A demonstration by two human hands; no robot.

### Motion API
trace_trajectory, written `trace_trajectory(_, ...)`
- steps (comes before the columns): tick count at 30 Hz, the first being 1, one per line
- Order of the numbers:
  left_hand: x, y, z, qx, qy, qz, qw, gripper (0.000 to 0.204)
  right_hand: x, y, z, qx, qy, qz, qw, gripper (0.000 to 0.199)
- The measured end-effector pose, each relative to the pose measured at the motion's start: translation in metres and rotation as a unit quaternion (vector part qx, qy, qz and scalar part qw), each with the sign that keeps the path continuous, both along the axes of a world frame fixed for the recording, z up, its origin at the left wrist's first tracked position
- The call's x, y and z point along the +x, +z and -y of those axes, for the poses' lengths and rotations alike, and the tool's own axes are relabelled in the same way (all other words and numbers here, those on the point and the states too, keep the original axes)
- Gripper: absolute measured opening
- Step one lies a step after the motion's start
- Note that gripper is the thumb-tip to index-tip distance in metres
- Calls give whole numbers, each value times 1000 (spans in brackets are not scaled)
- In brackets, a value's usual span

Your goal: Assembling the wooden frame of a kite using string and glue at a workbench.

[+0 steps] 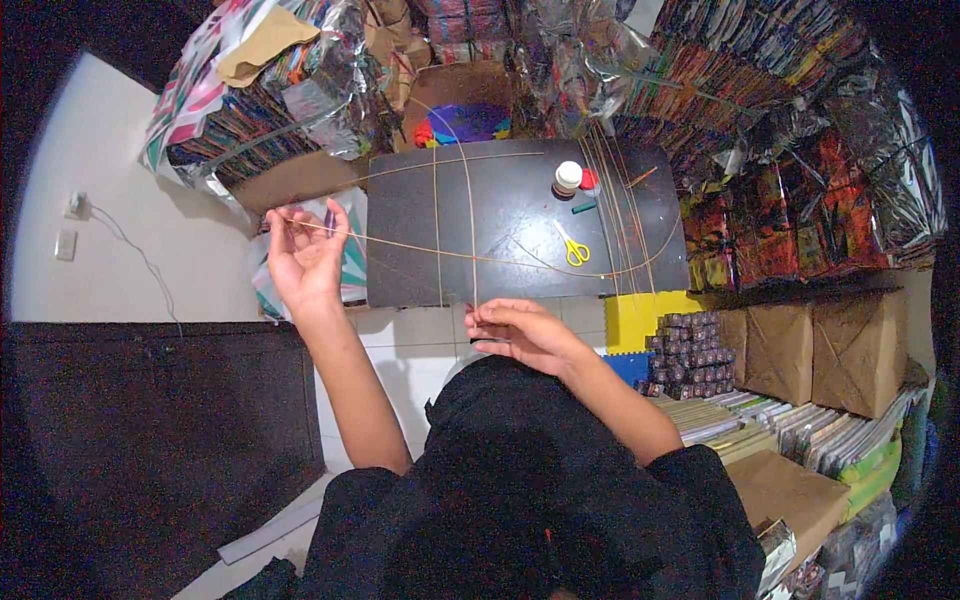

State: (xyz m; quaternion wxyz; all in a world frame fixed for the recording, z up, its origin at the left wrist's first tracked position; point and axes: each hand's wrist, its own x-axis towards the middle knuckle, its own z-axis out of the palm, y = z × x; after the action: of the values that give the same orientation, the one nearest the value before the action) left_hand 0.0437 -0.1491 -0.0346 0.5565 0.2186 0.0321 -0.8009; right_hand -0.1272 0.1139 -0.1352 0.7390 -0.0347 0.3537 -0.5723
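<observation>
Left hand pinched one end of a thin bamboo stick, raised beside the dark worktop. Right hand gripped crossing sticks at the worktop's near edge, fingers closed.

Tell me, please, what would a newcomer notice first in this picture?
First, the two bare hands at the centre: the left hand is raised and the right hand is lower, both pinching thin bamboo sticks. These cross over a dark board, where yellow scissors lie. Shiny colourful stacks crowd the right side.
</observation>
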Motion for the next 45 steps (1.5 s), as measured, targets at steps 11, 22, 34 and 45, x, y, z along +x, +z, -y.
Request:
trace_trajectory(11,-1,-1,0,7,13,8,1000,6,-1,4,2,5,4,23,1000,18)
trace_trajectory(22,3,-6,0,-22,1,-23,999,6,-8,-4,0,-126,34,-330,935,21)
trace_trajectory(34,-6,-11,-8,-28,-6,-18,999,5,-24,11,19,-107,-82,-298,945,43)
trace_trajectory(45,-5,-36,-13,-83,-29,66,994,14,-20,13,25,-49,-177,-223,957,33)
